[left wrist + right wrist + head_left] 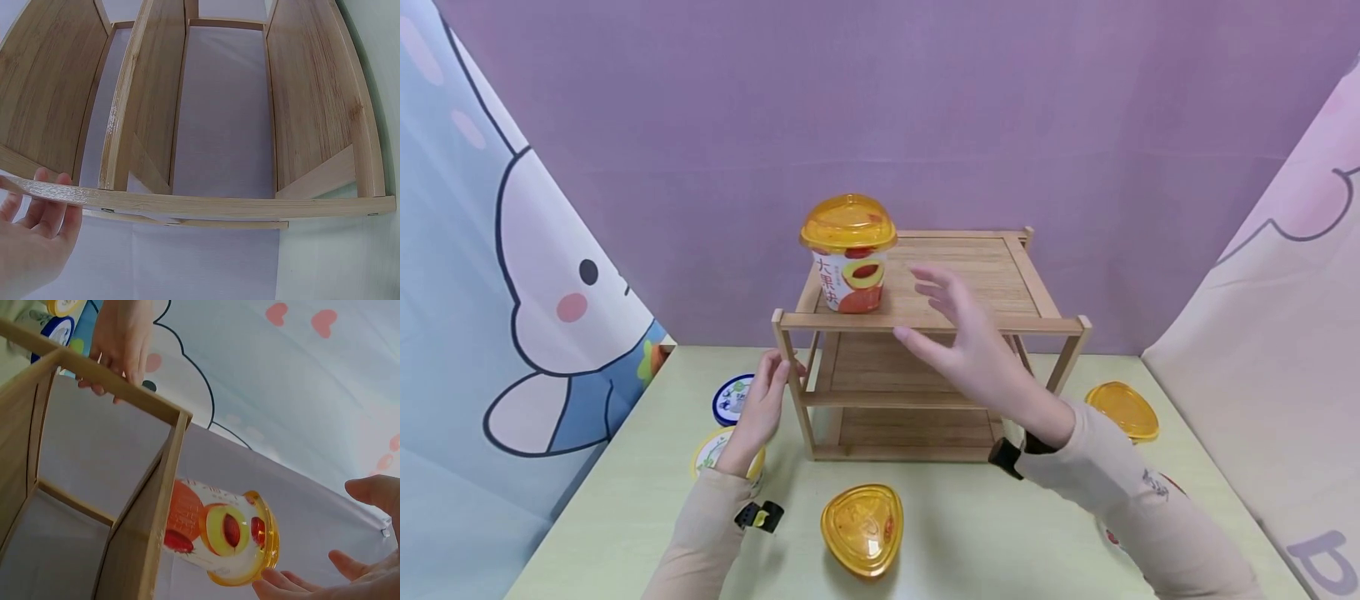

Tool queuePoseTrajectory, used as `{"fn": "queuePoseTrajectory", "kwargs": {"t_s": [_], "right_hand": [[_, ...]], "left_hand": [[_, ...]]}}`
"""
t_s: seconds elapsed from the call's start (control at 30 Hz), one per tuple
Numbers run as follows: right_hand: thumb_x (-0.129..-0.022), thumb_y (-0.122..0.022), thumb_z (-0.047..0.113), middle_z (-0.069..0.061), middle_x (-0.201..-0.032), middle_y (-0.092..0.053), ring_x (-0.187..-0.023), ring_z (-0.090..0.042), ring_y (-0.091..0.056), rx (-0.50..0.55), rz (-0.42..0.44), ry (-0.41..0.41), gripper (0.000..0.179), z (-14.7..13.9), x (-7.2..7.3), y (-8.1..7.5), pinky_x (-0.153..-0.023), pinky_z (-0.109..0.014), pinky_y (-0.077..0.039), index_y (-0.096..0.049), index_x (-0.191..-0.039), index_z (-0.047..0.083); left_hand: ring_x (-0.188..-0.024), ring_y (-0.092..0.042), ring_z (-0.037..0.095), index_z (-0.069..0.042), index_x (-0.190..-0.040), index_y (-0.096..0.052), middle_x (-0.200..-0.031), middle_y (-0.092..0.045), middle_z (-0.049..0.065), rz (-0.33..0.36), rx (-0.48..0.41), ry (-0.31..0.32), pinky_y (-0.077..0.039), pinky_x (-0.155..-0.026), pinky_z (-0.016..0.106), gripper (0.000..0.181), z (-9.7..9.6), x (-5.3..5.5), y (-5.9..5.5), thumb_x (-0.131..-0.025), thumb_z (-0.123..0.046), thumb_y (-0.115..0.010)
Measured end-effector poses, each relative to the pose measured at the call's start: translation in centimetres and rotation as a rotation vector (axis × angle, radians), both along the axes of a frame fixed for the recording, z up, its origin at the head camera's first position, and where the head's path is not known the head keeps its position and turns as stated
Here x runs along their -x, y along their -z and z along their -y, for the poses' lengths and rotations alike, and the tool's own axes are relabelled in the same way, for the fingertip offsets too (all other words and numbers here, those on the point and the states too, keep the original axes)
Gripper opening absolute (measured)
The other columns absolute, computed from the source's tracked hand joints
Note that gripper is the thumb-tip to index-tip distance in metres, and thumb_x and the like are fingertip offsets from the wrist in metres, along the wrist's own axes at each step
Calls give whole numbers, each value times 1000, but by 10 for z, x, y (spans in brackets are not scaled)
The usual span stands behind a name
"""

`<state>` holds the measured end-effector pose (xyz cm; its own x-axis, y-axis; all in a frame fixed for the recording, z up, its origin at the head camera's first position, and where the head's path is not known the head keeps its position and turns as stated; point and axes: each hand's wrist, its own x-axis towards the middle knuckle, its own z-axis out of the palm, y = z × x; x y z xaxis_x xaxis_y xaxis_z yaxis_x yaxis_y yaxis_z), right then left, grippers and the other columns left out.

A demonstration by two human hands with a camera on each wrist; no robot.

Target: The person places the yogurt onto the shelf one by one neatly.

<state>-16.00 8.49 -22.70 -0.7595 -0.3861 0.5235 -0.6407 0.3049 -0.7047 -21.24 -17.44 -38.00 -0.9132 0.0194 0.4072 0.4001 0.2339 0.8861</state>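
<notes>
A three-tier wooden rack (958, 287) stands on the table. On the left of its top shelf sits an upright fruit cup (852, 283) with a clear orange domed lid and peach pictures. My left hand (762, 410) grips the rack's front left post (206, 204), fingers curled round it in the left wrist view. Over the front edge of the top shelf, my right hand (973, 354) holds nothing. Its fingers are spread, to the right of the cup in the head view. The right wrist view shows the same fingertips (275, 579) close to the cup's lid.
Another orange-lidded cup (861, 531) is in front of the rack. To the left are a blue-rimmed tub (730, 400) and a yellow-rimmed tub (707, 452), partly behind my left arm. More cups lie right, one with an orange lid (1122, 410). Curtains surround the table.
</notes>
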Motion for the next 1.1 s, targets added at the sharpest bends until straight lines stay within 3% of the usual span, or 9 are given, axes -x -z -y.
{"fn": "queuePoseTrajectory", "kwargs": {"t_s": [0.2, 0.43, 0.8, 0.97, 1.03, 1.1], "right_hand": [[-82, -62, 8, -10, -131, -38, -121, -24, -36, -29, 16, -14, 54, -1, -13, 21, -100, -38, -28, -36, -128, 2], [-81, -63, 7, -8, -126, -44, -119, -18, -39, -70, -30, -53, 48, 1, -24, 48, -99, -36, -31, -42, -124, 3], [-83, -62, 21, -3, -127, -43, -120, -16, -38, -171, 84, -59, 45, 6, -31, 88, -98, -40, -31, -43, -123, 13], [-83, -63, 23, -2, -128, -42, -120, -19, -38, -228, 152, -63, 46, 9, -33, 107, -97, -42, -32, -43, -124, 14], [-82, -63, 23, -3, -127, -41, -120, -19, -38, -253, 168, -67, 46, 10, -34, 115, -96, -42, -33, -43, -123, 14], [-82, -63, 23, -4, -127, -41, -119, -20, -39, -283, 166, -72, 46, 11, -35, 124, -95, -42, -34, -44, -122, 13]], "left_hand": [[-95, -51, 32, 5, -117, -38, -98, -53, 23, 9, 6, 2, -38, -85, 27, 27, 1, 1, 1, -97, -10, -30], [-94, -52, 28, 5, -117, -38, -98, -53, 23, 4, -4, 5, -37, -84, 23, 27, 0, 0, 1, -97, -10, -30], [-94, -52, 26, 6, -116, -39, -97, -53, 22, 4, -3, -1, -37, -83, 22, 28, 0, 0, 1, -97, -12, -31], [-93, -51, 34, 10, -114, -38, -97, -51, 29, 14, 18, -12, -38, -83, 26, 25, -7, -12, -17, -97, -6, -29], [-92, -51, 34, 11, -114, -38, -96, -51, 30, 17, 11, -8, -38, -83, 26, 24, -7, -12, -19, -96, -4, -29], [-91, -52, 29, 10, -114, -38, -96, -51, 28, 6, 7, -4, -38, -82, 24, 25, -4, -7, -11, -96, -5, -30]]}}
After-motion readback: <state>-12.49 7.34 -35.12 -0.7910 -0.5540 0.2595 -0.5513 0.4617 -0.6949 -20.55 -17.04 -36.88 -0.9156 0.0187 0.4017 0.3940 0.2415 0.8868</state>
